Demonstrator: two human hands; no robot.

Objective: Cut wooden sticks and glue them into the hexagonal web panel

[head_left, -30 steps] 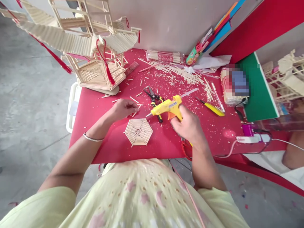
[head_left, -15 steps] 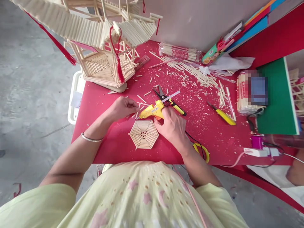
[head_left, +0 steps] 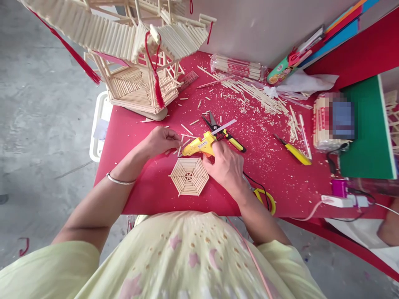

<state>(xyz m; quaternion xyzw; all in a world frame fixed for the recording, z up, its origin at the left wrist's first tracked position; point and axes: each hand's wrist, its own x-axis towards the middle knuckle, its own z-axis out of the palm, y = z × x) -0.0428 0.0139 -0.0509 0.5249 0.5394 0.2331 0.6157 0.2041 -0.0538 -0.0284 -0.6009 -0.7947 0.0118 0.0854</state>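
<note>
My right hand is wrapped round a yellow hot glue gun, with a clear glue stick poking out of its back. The gun's nozzle points left, close to the fingertips of my left hand. Those fingers pinch a short wooden stick near the nozzle. Just below the gun, a flat hexagonal panel of wooden sticks lies on the red table. Several loose stick pieces are scattered beyond my left fingertips.
At the back left stands a wooden-stick pavilion with red tassels. Black-and-yellow pruning shears lie behind the gun. A yellow-handled cutter, a pile of sticks and a power strip are on the right. Yellow-handled scissors lie by my right forearm.
Both hands, the glue gun and the panel keep nearly the same places. The view has shifted very slightly.
</note>
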